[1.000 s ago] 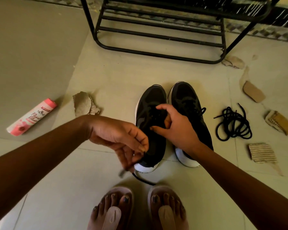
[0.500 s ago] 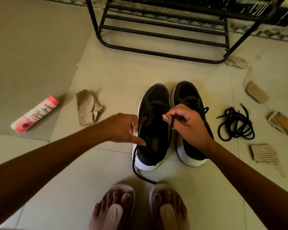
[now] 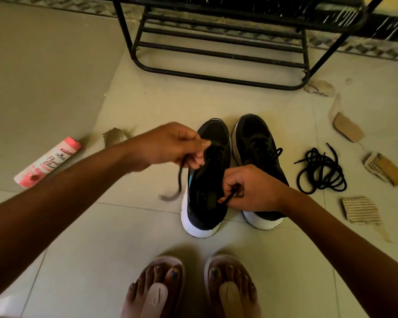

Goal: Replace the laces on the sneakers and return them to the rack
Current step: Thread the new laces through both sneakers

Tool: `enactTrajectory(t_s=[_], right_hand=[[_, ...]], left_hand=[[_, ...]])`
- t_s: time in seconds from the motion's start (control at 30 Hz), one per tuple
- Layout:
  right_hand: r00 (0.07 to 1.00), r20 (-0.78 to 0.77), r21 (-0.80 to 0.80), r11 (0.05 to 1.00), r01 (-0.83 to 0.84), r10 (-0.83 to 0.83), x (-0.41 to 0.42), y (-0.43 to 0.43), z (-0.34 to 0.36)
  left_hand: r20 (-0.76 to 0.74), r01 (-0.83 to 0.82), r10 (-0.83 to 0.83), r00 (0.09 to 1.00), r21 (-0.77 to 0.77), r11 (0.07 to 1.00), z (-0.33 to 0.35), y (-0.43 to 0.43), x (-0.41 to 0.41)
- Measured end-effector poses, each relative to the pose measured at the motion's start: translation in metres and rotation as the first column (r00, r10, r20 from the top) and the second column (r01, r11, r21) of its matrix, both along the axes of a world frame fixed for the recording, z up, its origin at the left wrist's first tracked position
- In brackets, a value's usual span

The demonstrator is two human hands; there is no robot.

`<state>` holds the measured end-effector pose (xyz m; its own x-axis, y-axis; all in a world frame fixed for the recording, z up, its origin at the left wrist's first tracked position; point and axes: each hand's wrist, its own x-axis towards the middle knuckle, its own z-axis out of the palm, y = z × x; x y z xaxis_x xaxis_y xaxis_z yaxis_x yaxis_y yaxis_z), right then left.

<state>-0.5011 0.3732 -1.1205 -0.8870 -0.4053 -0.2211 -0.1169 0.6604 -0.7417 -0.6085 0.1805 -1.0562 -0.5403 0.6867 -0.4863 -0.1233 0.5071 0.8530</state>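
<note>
Two black sneakers with white soles stand side by side on the tiled floor, toes pointing away from me. Over the left sneaker (image 3: 207,180) my left hand (image 3: 170,145) pinches one end of a black lace (image 3: 179,180), which hangs down blurred beside the shoe. My right hand (image 3: 251,189) pinches the lace's other end over the left shoe's opening and covers part of the right sneaker (image 3: 257,143), which is laced. A loose coil of black laces (image 3: 319,171) lies on the floor to the right. The black metal shoe rack (image 3: 216,53) stands beyond the shoes.
A pink and white bottle (image 3: 48,161) lies on the floor at left. Torn cardboard scraps (image 3: 359,210) are scattered to the right, and one piece (image 3: 115,136) shows behind my left forearm. My feet in sandals (image 3: 193,288) are at the bottom.
My left hand rose from the shoe's left side, pulling its lace end up off the floor. My right hand moved down towards the heel with the other end.
</note>
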Motion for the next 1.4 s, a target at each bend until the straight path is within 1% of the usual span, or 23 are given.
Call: enactTrajectory(t_s=[0.13,0.23,0.3,0.37,0.43,0.5,0.57,0.67,0.73,0.83,0.93,0.97,1.0,1.03,1.07,1.1,1.13,1.17,1.2,1.23,1.3,1.37,1.4], right_hand=[[0.995,0.095,-0.021,1.0,-0.017,0.019,-0.001,0.002,0.009],[0.952,0.302,-0.071,0.997,-0.02,0.041,-0.004,0.007,0.026],[0.919,0.39,-0.074,0.997,-0.038,0.064,-0.009,0.015,0.04],[0.924,0.382,-0.107,0.993,0.041,0.003,-0.015,0.019,0.052],[0.942,0.301,-0.151,0.968,0.202,-0.149,-0.021,0.016,0.057],[0.932,0.242,-0.184,0.93,0.318,-0.271,-0.028,0.006,0.056],[0.93,0.231,-0.255,0.905,0.34,-0.285,-0.033,-0.009,0.051],[0.94,0.239,-0.328,0.891,0.315,-0.244,-0.034,-0.031,0.042],[0.937,0.204,-0.3,0.894,0.334,-0.282,-0.034,-0.037,0.036],[0.915,0.184,-0.236,0.888,0.395,-0.359,-0.032,-0.028,0.032],[0.884,0.17,-0.194,0.865,0.463,-0.435,-0.031,-0.01,0.032],[0.872,0.173,-0.19,0.853,0.485,-0.457,-0.031,-0.005,0.032],[0.857,0.186,-0.191,0.838,0.511,-0.48,-0.032,-0.001,0.031],[0.839,0.211,-0.2,0.817,0.54,-0.502,-0.033,0.001,0.031],[0.817,0.243,-0.222,0.79,0.572,-0.523,-0.035,0.002,0.031],[0.793,0.279,-0.249,0.757,0.604,-0.541,-0.037,0.002,0.031],[0.772,0.313,-0.28,0.723,0.632,-0.554,-0.039,0.0,0.031],[0.754,0.341,-0.307,0.692,0.653,-0.561,-0.042,-0.002,0.032],[0.741,0.362,-0.326,0.667,0.669,-0.566,-0.045,-0.005,0.032],[0.73,0.373,-0.339,0.648,0.682,-0.573,-0.048,-0.009,0.032],[0.709,0.38,-0.347,0.619,0.704,-0.594,-0.053,-0.013,0.031],[0.704,0.369,-0.317,0.63,0.709,-0.607,-0.056,-0.017,0.03],[0.709,0.361,-0.29,0.65,0.703,-0.606,-0.056,-0.018,0.031]], left_hand=[[-0.006,-0.093,0.094,0.996,0.096,0.991,0.023,0.005,-0.008],[0.065,-0.172,0.163,0.984,0.171,0.97,0.033,0.011,-0.01],[0.141,-0.231,0.203,0.969,0.224,0.947,0.038,0.015,-0.011],[0.235,-0.305,0.245,0.941,0.27,0.913,0.041,0.018,-0.011],[0.346,-0.379,0.271,0.898,0.3,0.875,0.042,0.02,-0.011],[0.436,-0.445,0.288,0.853,0.318,0.837,0.041,0.025,-0.009],[0.498,-0.514,0.324,0.804,0.311,0.799,0.038,0.031,-0.007],[0.578,-0.621,0.389,0.717,0.278,0.732,0.034,0.036,-0.008],[0.615,-0.673,0.421,0.667,0.256,0.694,0.032,0.034,-0.013],[0.593,-0.739,0.518,0.616,0.209,0.64,0.023,0.027,-0.024],[0.502,-0.771,0.621,0.602,0.165,0.615,0.008,0.015,-0.035],[0.438,-0.753,0.642,0.63,0.142,0.642,0.001,0.011,-0.038],[0.348,-0.71,0.643,0.683,0.108,0.696,-0.005,0.006,-0.04],[0.208,-0.63,0.609,0.765,0.047,0.775,-0.012,0.002,-0.041],[0.024,-0.507,0.509,0.861,-0.054,0.86,-0.017,-0.001,-0.039],[-0.151,-0.357,0.333,0.931,-0.186,0.915,-0.02,-0.003,-0.037],[-0.275,-0.224,0.139,0.951,-0.304,0.926,-0.022,-0.004,-0.033],[-0.356,-0.141,0.001,0.934,-0.368,0.919,-0.024,-0.002,-0.028],[-0.415,-0.117,-0.05,0.908,-0.366,0.923,-0.025,0.0,-0.022],[-0.483,-0.134,-0.039,0.875,-0.319,0.938,-0.025,0.004,-0.016],[-0.635,-0.198,0.056,0.771,-0.155,0.968,-0.027,0.008,-0.009],[-0.703,-0.14,0.102,0.704,0.004,0.99,-0.031,0.009,-0.01],[-0.714,-0.066,0.067,0.697,0.029,0.997,-0.034,0.008,-0.013]])
